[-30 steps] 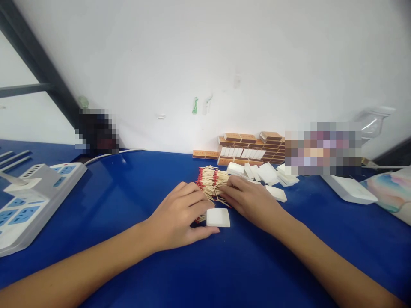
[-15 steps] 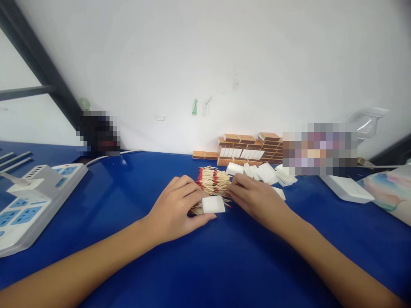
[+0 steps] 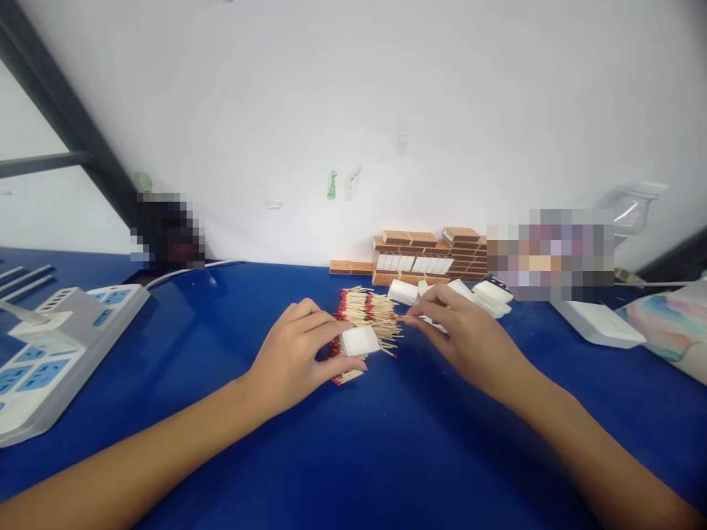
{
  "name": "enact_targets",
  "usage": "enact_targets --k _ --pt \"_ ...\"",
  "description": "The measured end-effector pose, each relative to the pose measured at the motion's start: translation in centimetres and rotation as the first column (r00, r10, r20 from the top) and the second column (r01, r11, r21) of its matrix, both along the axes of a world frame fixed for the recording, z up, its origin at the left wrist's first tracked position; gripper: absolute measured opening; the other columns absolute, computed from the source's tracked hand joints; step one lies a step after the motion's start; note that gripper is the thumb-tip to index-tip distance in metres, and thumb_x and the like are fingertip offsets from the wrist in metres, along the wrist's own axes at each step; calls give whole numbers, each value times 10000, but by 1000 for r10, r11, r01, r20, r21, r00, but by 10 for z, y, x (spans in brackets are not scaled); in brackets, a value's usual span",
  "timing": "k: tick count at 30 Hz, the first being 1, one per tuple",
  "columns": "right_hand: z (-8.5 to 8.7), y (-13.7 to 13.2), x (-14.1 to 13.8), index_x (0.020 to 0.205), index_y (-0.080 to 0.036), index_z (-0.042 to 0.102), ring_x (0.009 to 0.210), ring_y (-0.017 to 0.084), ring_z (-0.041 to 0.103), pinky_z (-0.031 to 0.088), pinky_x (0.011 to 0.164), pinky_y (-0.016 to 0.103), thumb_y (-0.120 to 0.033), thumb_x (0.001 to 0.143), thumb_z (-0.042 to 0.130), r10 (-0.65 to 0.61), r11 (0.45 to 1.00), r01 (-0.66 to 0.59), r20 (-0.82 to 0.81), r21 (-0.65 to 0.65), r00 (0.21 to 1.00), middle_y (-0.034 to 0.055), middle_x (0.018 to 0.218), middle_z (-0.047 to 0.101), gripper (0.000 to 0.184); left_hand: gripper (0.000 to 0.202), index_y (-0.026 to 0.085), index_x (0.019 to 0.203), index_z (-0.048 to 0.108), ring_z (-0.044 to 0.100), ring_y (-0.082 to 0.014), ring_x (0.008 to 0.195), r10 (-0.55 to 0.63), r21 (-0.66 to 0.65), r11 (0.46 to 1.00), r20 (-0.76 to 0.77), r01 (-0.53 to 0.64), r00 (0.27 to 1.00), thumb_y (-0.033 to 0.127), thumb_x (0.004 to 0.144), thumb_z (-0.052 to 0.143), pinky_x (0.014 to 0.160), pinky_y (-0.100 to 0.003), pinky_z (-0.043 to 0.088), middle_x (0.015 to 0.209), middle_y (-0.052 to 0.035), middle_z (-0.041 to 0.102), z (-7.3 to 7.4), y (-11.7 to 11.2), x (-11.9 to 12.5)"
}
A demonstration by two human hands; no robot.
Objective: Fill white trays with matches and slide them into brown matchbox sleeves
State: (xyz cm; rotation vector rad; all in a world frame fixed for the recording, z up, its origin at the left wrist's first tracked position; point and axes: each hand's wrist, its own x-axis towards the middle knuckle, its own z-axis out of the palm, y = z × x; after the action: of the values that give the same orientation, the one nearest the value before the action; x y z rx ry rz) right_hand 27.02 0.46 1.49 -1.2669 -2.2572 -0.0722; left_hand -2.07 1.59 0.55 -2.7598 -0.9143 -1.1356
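Blue tbl (image 3: 387, 456), white tray (image 3: 360, 341) in L grip (image 3: 295, 342), nr matches (image 3: 380, 313)

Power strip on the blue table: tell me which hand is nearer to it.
Left. The left hand, holding a small white tray, is right of the power strip; the right hand is farther right, past the matches.

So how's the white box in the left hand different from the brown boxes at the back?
The white box is plain white, while the brown boxes are mostly brown.
The white box is held in the left hand; no hand is touching the brown boxes.
The white box is held singly, but most of the brown boxes are stacked by the wall.
Both are flat and rectangular.
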Motion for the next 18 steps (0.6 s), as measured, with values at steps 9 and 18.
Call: enact_targets --k 9,18 --pt "9 -15 -20 1045 -229 693 874 185 610 525 765 325 -229 1051 577 75 994 -90 -206 -65 976 57 1026 610 116 463 153 1083 771 597 -212 809 52 -18 999 49 -52 997 516 807 856 727 -355 467 815 -46 717 -1 -3 3" --pt "2 -30 -43 1064 -185 675 914 194 650 545 824 347 -171 1049 565 180 981 -187 -135 -43 974 78 1043 617 111 499 168 1094 769 611 -199 814 -7 -24 1000 81 9 997 530 769 878 750 -345 469 826 -34 686 -3 -5 5"
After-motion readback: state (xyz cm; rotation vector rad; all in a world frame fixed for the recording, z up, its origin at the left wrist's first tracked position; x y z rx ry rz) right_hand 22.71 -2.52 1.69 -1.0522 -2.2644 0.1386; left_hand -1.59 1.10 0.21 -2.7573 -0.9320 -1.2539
